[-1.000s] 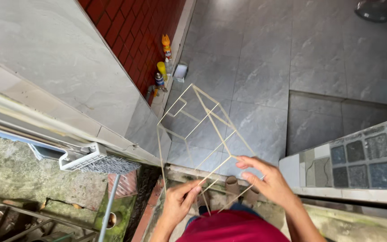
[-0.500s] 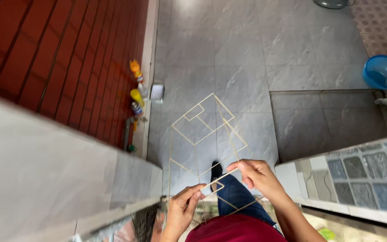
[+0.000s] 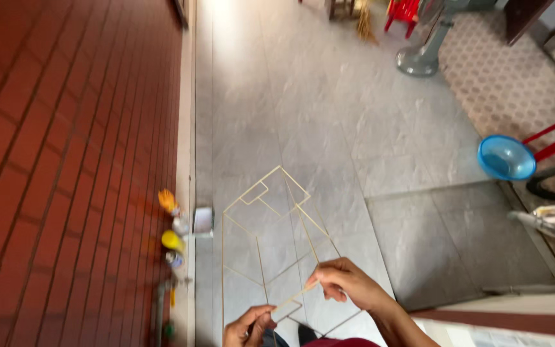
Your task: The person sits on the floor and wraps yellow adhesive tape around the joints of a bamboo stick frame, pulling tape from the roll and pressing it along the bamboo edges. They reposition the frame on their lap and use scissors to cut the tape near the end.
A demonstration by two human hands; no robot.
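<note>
Now | left hand (image 3: 250, 326) and right hand (image 3: 348, 286) pinch thin stick frame (image 3: 271, 238) at 6 o'clock | likely best: light grip near joints | blue basin (image 3: 506, 157) at 3.

Frame (image 3: 271, 231) looked like thin pale wood sticks, matt. Floor (image 3: 329, 109) was smooth grey tile, wall (image 3: 65, 160) rough red brick, basin (image 3: 505, 157) glossy blue plastic.

Both hands are bare, with no gloves, rings or watch to be seen. The left hand (image 3: 249, 326) shows only to the wrist at 6 o'clock in the head view. The right hand (image 3: 347, 284) leads into a bare, sleeveless forearm running toward 5 o'clock. Below lies a dark red garment (image 3: 342, 342), probably a shirt, though it is cropped.
</note>
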